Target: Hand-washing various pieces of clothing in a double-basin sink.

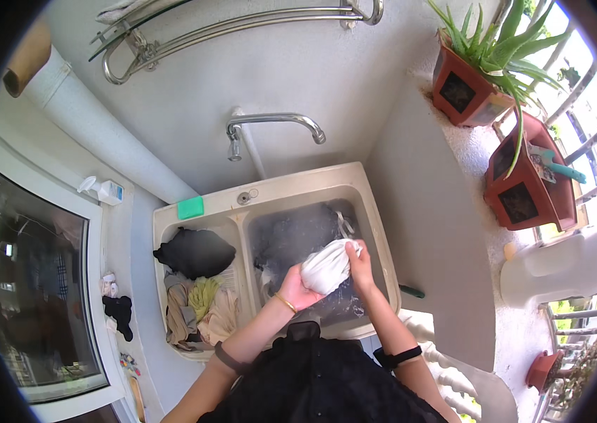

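Observation:
A bunched white cloth (328, 268) is held between my two hands above the right basin of a laundry sink (385, 285). My left hand (298, 291) cups it from the lower left, and my right hand (361, 267) grips its upper right end. Below the cloth, dark fabric (298, 227) lies in greyish water. A pale strap (344, 224) shows near that basin's far right corner. On the ribbed left side rest a black bundled garment (198, 253), a yellow-green cloth (204, 297), a pale pink cloth (221, 317) and a beige cloth (176, 312).
A chrome faucet (277, 120) reaches over the sink's back. A green soap box (191, 208) sits on the back rim. The left ledge holds a spray bottle (101, 190) and black cloth (118, 315). On the right ledge stand potted aloe (470, 87), a planter (526, 195) and a white jug (557, 267).

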Available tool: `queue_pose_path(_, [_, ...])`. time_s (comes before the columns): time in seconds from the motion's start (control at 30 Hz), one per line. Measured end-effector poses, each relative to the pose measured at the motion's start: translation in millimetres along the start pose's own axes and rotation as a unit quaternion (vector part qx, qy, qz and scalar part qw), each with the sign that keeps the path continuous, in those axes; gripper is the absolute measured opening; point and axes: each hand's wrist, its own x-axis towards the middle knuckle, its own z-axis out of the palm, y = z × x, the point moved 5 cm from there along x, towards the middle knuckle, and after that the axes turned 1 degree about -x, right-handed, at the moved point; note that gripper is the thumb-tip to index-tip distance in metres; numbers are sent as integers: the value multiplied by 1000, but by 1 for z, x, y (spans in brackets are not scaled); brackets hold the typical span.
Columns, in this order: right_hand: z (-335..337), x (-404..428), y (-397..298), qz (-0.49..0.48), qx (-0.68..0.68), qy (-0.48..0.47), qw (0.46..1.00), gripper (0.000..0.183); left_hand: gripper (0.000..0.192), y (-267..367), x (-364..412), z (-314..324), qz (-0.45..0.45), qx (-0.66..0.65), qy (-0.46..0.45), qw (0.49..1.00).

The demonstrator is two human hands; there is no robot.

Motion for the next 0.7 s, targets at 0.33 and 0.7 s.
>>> queue_pose_path(0.33, [50,-28,-29,168,325,-68,928,36,50,7,-23,-14,66,143,-6,988])
queue_pose_path(0.7, [76,-50,-42,7,140,-3,990,25,51,18,-4,-37,70,124,35,989])
